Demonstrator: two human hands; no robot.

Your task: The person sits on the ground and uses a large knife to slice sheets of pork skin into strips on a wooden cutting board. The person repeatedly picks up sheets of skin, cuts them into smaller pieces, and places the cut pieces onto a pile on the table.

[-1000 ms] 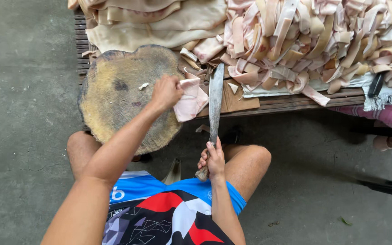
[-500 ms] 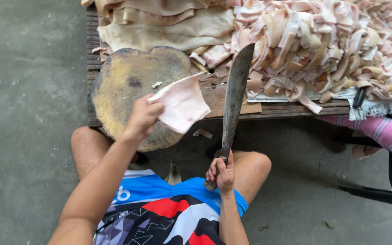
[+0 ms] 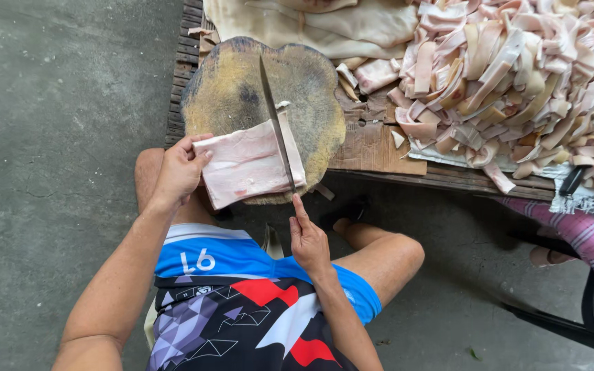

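A pale pink slab of pork skin [image 3: 245, 163] lies on the near edge of a round wooden chopping block [image 3: 242, 89]. My left hand [image 3: 180, 172] grips the slab's left edge. My right hand [image 3: 309, 240] holds the handle of a long cleaver [image 3: 275, 124], index finger stretched along it. The blade stands edge-down across the right part of the slab, pointing away from me.
A big heap of cut skin strips [image 3: 517, 75] and larger uncut sheets [image 3: 311, 27] cover the low wooden pallet [image 3: 379, 148] behind the block. Another person's leg in pink plaid [image 3: 572, 233] sits at right. Concrete floor [image 3: 56, 137] is at left.
My left hand pulled a slab from the pile and laid it flat on the block. The cleaver swung from upright beside the block down onto the slab.
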